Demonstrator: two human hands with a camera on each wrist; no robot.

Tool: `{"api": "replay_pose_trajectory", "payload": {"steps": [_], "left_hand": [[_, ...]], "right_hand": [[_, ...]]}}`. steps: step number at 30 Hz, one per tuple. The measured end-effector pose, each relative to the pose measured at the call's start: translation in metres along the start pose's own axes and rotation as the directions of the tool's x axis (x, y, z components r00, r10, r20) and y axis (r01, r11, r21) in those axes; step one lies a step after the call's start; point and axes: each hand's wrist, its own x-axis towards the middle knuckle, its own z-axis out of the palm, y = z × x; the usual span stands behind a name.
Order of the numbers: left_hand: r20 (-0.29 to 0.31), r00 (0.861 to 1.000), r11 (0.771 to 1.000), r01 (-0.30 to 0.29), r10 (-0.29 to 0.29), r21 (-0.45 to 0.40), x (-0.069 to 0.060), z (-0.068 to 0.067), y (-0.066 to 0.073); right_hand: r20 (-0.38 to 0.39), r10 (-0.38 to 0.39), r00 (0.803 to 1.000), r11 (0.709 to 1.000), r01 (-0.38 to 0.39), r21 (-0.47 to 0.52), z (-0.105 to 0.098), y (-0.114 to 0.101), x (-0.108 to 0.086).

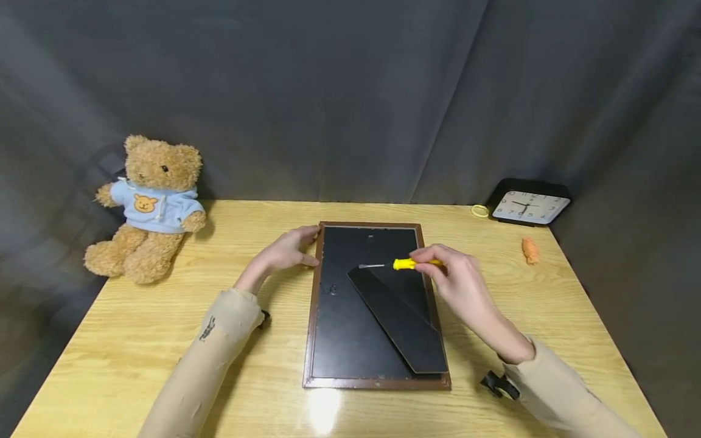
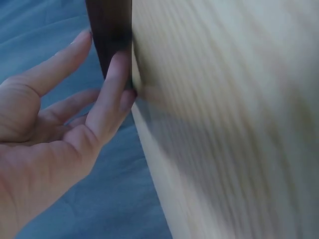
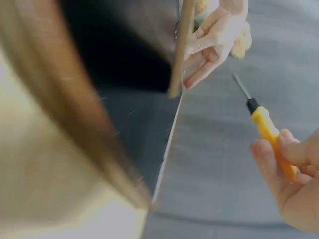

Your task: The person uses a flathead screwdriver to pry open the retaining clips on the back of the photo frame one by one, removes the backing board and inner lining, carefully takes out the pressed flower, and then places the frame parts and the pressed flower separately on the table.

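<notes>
A picture frame point(image 1: 311, 340) with a brown border lies face down on the table, its black backing board point(image 1: 339, 328) upward. The black easel stand point(image 1: 402, 325) slants across the lower right of the backing. My left hand point(image 1: 287, 250) touches the frame's upper left edge, fingers fairly straight; the left wrist view shows the fingertips against the brown side point(image 2: 112, 40). Above the backing, my right hand point(image 1: 451, 274) pinches the yellow handle of a screwdriver point(image 1: 404, 264) between thumb and fingers. Its metal tip points left, near the stand's top end; from here I cannot tell whether they touch.
A teddy bear point(image 1: 159, 210) in a blue hoodie sits at the table's back left. At the back right stand a black clock point(image 1: 528, 207) and a yellow ring point(image 1: 479, 211), with a small orange object point(image 1: 530, 250) nearer. Dark curtains point(image 1: 328, 103) hang behind.
</notes>
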Motion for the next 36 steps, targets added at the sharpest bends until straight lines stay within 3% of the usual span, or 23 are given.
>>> {"api": "replay_pose_trajectory", "payload": {"steps": [4, 7, 8, 10, 15, 17, 22, 24, 26, 29, 30, 33, 36], "left_hand": [[-0.027, 1.0, 1.0, -0.008, 0.008, 0.005, 0.007, -0.004, -0.003], [-0.019, 1.0, 1.0, -0.004, 0.004, -0.009, 0.01, -0.007, -0.005], [-0.011, 1.0, 1.0, -0.005, 0.005, -0.018, 0.011, -0.009, -0.006], [0.012, 1.0, 0.999, -0.01, 0.011, -0.032, 0.012, -0.01, -0.007], [0.052, 0.999, 0.998, -0.009, 0.013, -0.062, 0.013, -0.011, -0.006], [0.05, 0.999, 0.998, 0.002, 0.001, -0.058, 0.013, -0.01, -0.005], [0.043, 0.998, 0.999, 0.037, -0.036, -0.026, 0.015, -0.01, -0.003], [0.047, 0.998, 0.999, 0.048, -0.047, -0.013, 0.016, -0.009, -0.002], [0.052, 0.997, 0.999, 0.053, -0.053, -0.01, 0.017, -0.009, -0.001], [0.061, 0.997, 0.998, 0.054, -0.053, -0.018, 0.019, -0.008, 0.0], [0.063, 0.997, 0.998, 0.052, -0.051, -0.022, 0.019, -0.008, 0.0], [0.069, 0.997, 0.998, 0.049, -0.046, -0.039, 0.02, -0.007, 0.0], [0.066, 0.997, 0.998, 0.046, -0.043, -0.048, 0.019, -0.006, -0.002]], "right_hand": [[-0.062, 0.138, 0.989, 0.988, -0.133, 0.078, -0.017, 0.014, -0.025], [-0.018, 0.268, 0.963, 0.941, -0.257, 0.222, -0.027, 0.027, -0.042], [0.012, 0.303, 0.953, 0.913, -0.293, 0.284, -0.029, 0.033, -0.048], [0.081, 0.368, 0.926, 0.829, -0.366, 0.422, -0.034, 0.045, -0.06], [0.249, 0.454, 0.856, 0.68, -0.513, 0.524, -0.038, 0.068, -0.085], [0.297, 0.476, 0.828, 0.637, -0.557, 0.533, -0.039, 0.073, -0.093], [0.464, 0.417, 0.781, 0.452, -0.622, 0.64, -0.038, 0.081, -0.111], [0.535, 0.415, 0.736, 0.402, -0.676, 0.618, -0.035, 0.079, -0.117], [0.568, 0.468, 0.676, 0.387, -0.735, 0.556, -0.031, 0.074, -0.123], [0.573, 0.556, 0.602, 0.423, -0.799, 0.428, -0.025, 0.064, -0.131], [0.58, 0.564, 0.588, 0.44, -0.808, 0.392, -0.023, 0.06, -0.133], [0.635, 0.504, 0.586, 0.445, -0.806, 0.391, -0.02, 0.054, -0.14], [0.672, 0.421, 0.609, 0.416, -0.788, 0.453, -0.016, 0.051, -0.143]]}}
